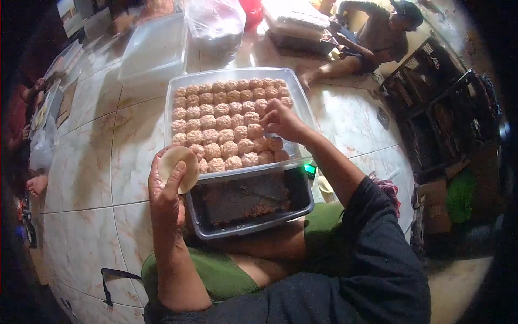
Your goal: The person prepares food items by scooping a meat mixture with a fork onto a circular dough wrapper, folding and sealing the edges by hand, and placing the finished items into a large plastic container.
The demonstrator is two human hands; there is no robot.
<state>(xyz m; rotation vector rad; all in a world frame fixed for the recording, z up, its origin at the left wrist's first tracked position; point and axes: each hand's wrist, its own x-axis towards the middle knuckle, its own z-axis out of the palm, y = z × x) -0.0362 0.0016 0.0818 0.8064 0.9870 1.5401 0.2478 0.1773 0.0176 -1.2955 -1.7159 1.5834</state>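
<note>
My left hand (172, 182) holds a round, pale dough wrapper (172, 164) at the near left corner of a clear plastic container (301, 101), thumb across its face. Rows of rounded raw meat-filling balls (222, 121) sit inside the container. Over its right part reaches my right hand (283, 119), fingers bent at the right end of a row, close to one ball (261, 106). Whether the fingertips grip that ball is hard to tell. Below the container's near edge, a dark plastic tub (251, 235) holds filling scraps (263, 209) and what looks like a utensil (263, 193).
A small device with a lit green display (310, 169) stands right of the tub. Another person (364, 44) sits at the far right near stacked containers (297, 24). A dark crate (429, 93) stands at right. An empty-looking translucent bin (156, 48) rests on the tiled floor (89, 162).
</note>
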